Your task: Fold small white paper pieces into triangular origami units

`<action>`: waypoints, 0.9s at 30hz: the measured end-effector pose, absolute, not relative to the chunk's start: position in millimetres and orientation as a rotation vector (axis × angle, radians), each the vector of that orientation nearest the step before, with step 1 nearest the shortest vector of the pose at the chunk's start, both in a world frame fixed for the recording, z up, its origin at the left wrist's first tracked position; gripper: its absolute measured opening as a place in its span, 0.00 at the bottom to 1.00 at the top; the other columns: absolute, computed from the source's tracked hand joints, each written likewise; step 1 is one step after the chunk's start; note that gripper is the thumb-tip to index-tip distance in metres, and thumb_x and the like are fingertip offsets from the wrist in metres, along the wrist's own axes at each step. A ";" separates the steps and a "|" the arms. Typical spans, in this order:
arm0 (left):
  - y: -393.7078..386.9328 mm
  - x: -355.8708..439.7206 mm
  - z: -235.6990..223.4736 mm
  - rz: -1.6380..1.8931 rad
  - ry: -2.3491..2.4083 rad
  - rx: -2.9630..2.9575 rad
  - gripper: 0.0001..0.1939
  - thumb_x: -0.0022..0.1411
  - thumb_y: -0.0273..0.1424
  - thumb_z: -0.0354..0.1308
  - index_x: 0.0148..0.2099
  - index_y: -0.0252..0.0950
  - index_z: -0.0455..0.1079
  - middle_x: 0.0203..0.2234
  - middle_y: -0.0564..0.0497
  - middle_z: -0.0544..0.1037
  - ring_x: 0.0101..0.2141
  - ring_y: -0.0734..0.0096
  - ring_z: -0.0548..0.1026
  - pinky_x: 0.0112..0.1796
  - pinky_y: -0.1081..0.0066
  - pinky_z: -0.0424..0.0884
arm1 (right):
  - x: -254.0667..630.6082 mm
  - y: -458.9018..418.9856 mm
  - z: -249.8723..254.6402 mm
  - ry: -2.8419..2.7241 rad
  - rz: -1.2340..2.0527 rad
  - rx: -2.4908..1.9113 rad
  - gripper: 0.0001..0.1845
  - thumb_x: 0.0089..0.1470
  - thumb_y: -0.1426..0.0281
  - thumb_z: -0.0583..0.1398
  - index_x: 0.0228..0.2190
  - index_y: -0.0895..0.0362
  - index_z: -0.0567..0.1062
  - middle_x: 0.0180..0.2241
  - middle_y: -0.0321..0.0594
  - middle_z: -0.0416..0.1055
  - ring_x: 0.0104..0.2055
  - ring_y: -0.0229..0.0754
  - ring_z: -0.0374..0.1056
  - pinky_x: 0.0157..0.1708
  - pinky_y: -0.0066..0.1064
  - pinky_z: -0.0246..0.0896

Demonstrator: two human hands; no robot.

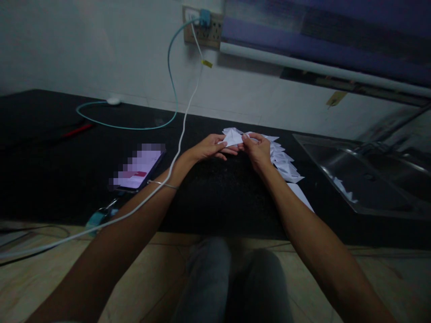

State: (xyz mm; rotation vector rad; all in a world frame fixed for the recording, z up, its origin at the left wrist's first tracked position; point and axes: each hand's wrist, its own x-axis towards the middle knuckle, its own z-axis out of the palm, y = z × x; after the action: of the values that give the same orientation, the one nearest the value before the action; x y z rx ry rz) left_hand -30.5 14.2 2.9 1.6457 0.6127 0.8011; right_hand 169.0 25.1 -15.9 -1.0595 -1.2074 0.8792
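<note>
The left hand (211, 147) and right hand (258, 150) both grasp a folded white paper (233, 137) between thumb and fingers, one at each end, toward the back edge of the black worktop (218, 197). More folded papers (285, 162) lie overlapping in a curved line beside the right hand, running from near the back edge toward the front edge. A white sheet (299, 194) lies at the front end of that line, partly hidden by the right forearm. The sink (365, 197) is set into the worktop's right part. Left of the left forearm, a phone (136, 172) lies nearer the front edge, and a white cable (183, 130) crosses over that forearm.
</note>
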 end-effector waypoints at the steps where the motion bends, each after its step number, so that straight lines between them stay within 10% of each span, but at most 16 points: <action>1: 15.1 -30.2 1.4 0.795 0.613 1.640 0.30 0.62 0.47 0.61 0.57 0.28 0.71 0.42 0.33 0.82 0.44 0.61 0.82 0.33 0.76 0.75 | 169.1 25.4 -16.3 -1.213 0.874 -1.059 0.23 0.42 0.52 0.69 0.33 0.53 0.72 0.24 0.36 0.75 0.27 0.41 0.74 0.32 0.37 0.73; 12: 23.7 -30.5 -10.1 0.661 0.610 1.723 0.31 0.62 0.56 0.55 0.39 0.29 0.76 0.30 0.34 0.83 0.29 0.65 0.83 0.25 0.76 0.72 | 173.2 24.6 -12.3 -1.152 0.803 -1.033 0.21 0.43 0.51 0.69 0.32 0.51 0.72 0.23 0.33 0.72 0.26 0.39 0.71 0.32 0.36 0.72; 27: 32.7 -22.9 -16.5 0.833 0.593 1.464 0.33 0.68 0.54 0.48 0.48 0.27 0.75 0.22 0.43 0.78 0.22 0.72 0.74 0.26 0.75 0.71 | 160.9 15.6 -13.6 -1.512 0.819 -0.891 0.22 0.46 0.56 0.70 0.41 0.50 0.73 0.31 0.35 0.76 0.33 0.41 0.74 0.39 0.38 0.74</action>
State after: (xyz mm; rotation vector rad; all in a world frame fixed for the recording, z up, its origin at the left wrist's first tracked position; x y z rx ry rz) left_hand -22.9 32.7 -16.5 1.4638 0.5935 0.8328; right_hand 160.9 15.6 -13.6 -0.8913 -1.5123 0.8193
